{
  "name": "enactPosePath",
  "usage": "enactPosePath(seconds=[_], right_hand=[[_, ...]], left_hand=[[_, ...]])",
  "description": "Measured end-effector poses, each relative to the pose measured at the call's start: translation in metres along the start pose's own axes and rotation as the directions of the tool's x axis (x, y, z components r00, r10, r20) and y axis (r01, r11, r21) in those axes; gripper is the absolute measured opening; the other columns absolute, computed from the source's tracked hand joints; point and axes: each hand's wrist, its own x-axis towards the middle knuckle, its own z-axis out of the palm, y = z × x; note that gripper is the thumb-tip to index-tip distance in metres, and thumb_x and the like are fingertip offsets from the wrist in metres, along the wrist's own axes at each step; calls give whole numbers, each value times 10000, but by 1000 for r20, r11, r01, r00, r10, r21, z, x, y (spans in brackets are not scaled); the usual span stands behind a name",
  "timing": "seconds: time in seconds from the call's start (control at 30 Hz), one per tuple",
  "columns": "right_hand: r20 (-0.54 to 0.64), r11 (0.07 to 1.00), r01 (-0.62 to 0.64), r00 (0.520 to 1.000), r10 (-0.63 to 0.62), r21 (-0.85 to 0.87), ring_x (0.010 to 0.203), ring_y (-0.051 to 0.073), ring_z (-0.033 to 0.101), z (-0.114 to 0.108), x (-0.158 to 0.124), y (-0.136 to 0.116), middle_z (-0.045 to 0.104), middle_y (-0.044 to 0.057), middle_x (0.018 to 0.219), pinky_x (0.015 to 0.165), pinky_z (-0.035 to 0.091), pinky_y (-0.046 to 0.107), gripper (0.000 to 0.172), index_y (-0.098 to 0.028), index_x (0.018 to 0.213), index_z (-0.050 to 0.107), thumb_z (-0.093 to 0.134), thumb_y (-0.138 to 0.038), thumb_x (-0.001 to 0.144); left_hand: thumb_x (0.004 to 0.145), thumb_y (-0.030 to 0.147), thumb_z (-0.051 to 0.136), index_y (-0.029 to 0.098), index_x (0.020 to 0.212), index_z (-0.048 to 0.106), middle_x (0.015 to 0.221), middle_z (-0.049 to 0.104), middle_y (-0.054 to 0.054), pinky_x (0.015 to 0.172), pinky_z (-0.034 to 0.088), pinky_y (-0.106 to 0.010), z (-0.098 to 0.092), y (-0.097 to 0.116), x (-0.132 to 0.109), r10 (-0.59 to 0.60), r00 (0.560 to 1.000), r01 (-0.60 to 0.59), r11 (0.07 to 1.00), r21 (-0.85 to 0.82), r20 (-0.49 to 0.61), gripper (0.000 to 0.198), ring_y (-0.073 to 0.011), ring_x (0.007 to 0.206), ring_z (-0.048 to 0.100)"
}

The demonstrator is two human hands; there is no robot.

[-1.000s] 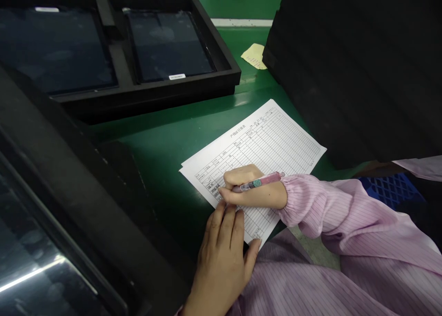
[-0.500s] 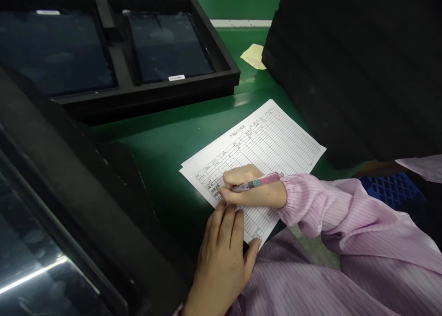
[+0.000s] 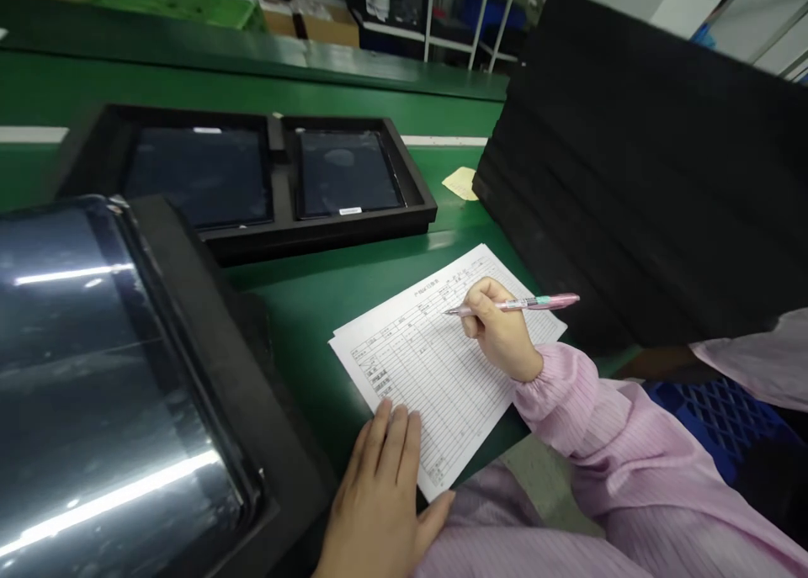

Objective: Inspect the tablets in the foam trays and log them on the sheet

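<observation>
right hand [image 3: 502, 338]: fingers closed tight on pink pen [image 3: 534, 303], tip touching the upper part of the form [image 3: 429, 368]
left hand [image 3: 379, 498]: fingers stretched flat, gripping nothing, pressing the form's near corner
form: flat on green desk [image 3: 303, 292], at its near edge
behind form: black tray [image 3: 328, 235] with two dark screens
right of form: black foam stack [image 3: 631, 166], yellow note [image 3: 460, 182] beside it

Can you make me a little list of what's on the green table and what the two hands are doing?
Right hand: holds a pink pen, tip at the paper form
Left hand: lies flat on the form's near corner
Behind: black tray with two dark screens
Left side: big shiny screen
Right side: stack of black foam
Table: green
</observation>
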Motion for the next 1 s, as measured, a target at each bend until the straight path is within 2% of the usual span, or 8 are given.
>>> enactPosePath(seconds=[0.13,0.23,0.3,0.4,0.53,0.7,0.87,1.0], right_hand=[[46,985,-80,995,88,-153,411,51,359,-24,3,-11,594,-21,603,399,281,182,244,-178,751,518,645,-379,805],[62,941,-146,983,172,-304,462,56,411,-32,7,-17,639,14,754,428,332,191,210,-172,824,575,681,-343,759],[117,928,-146,974,196,-342,499,63,439,-30,11,-19,631,16,794,461,363,200,203,-169,833,597,679,-331,745],[204,919,-147,951,234,-366,541,80,473,-22,13,-15,577,-12,656,527,399,216,173,-157,671,573,641,-294,751],[210,898,-222,925,317,-380,594,104,519,-9,8,0,555,-27,627,547,416,224,183,-160,663,535,684,-261,701],[190,879,-124,954,234,-460,530,95,460,-1,-2,14,499,-32,559,471,355,209,313,-165,555,434,685,-287,698],[233,826,-19,956,180,-563,484,79,422,1,-4,20,457,-41,512,434,317,192,302,-165,523,399,615,-202,730],[259,792,63,958,123,-607,470,71,419,3,-5,20,452,-43,505,427,311,189,304,-164,513,391,601,-177,733]], left_hand=[[663,464,600,20,1146,522,1183,565,-192,819,490,-397,-3,-11,-6,50,998,-48,997,62,-34,661,-339,1127,493],[641,466,599,43,1148,515,1216,553,-183,774,511,-352,-7,-16,-11,45,999,-44,992,117,-13,666,-310,1116,513],[627,503,603,54,1150,510,1201,565,-176,772,511,-356,-10,-17,-12,52,999,-53,988,144,6,695,-308,1097,527],[631,585,593,80,1126,518,1139,598,-163,785,496,-382,-11,-16,-9,82,997,-82,984,160,9,710,-313,1065,542],[700,610,558,84,1094,536,1095,605,-169,781,473,-370,-8,-15,-6,65,998,-62,987,151,-11,657,-315,1052,542],[763,625,517,111,1116,545,1098,603,-144,809,456,-345,-6,-15,-7,18,1000,-18,996,89,3,624,-296,1074,527],[763,611,540,168,1188,522,1109,594,-116,867,455,-354,-1,-16,-16,-49,999,49,998,-26,-6,615,-293,1116,508],[751,597,573,165,1204,520,1150,571,-124,884,467,-367,5,-16,-22,-64,998,64,996,-65,-9,628,-309,1133,500]])
